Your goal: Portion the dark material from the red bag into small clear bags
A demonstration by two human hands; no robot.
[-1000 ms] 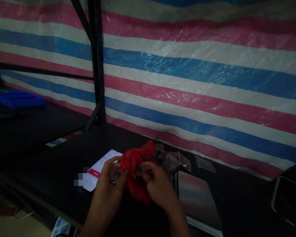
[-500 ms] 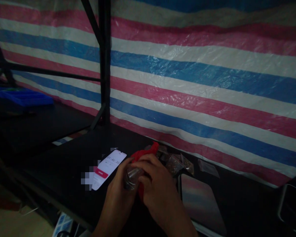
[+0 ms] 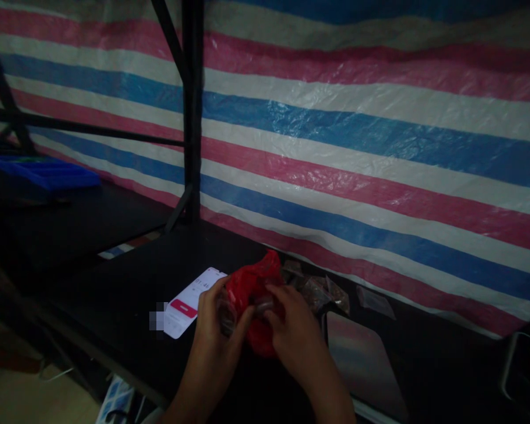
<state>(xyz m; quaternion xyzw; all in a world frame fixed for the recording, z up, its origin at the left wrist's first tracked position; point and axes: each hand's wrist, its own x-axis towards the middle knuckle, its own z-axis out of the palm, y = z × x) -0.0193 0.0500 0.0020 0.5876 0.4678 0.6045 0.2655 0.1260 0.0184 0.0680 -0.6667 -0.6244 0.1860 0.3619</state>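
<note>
My left hand (image 3: 214, 338) is closed around a small clear round container (image 3: 227, 315), tilted in the grip. Close beside it, my right hand (image 3: 294, 333) pinches a pale, see-through piece (image 3: 264, 306) that looks like a lid, though the dim light blurs its shape. Behind and under both hands lies a crumpled red plastic bag (image 3: 254, 280). A lit phone (image 3: 183, 309) showing a timer rests left of my left hand, its upper right part covered by the fingers.
Small clear bags with brownish contents (image 3: 315, 291) and a flat clear bag (image 3: 375, 301) lie along the striped sheet (image 3: 357, 147). A pale flat panel (image 3: 362, 359) sits to the right. A blue tray (image 3: 48, 174) stands far left, beyond a black post (image 3: 193, 118).
My hands have moved apart; the right now holds the lid-like piece away from the container in the left. More of the red bag shows between them. The view has shifted slightly.
</note>
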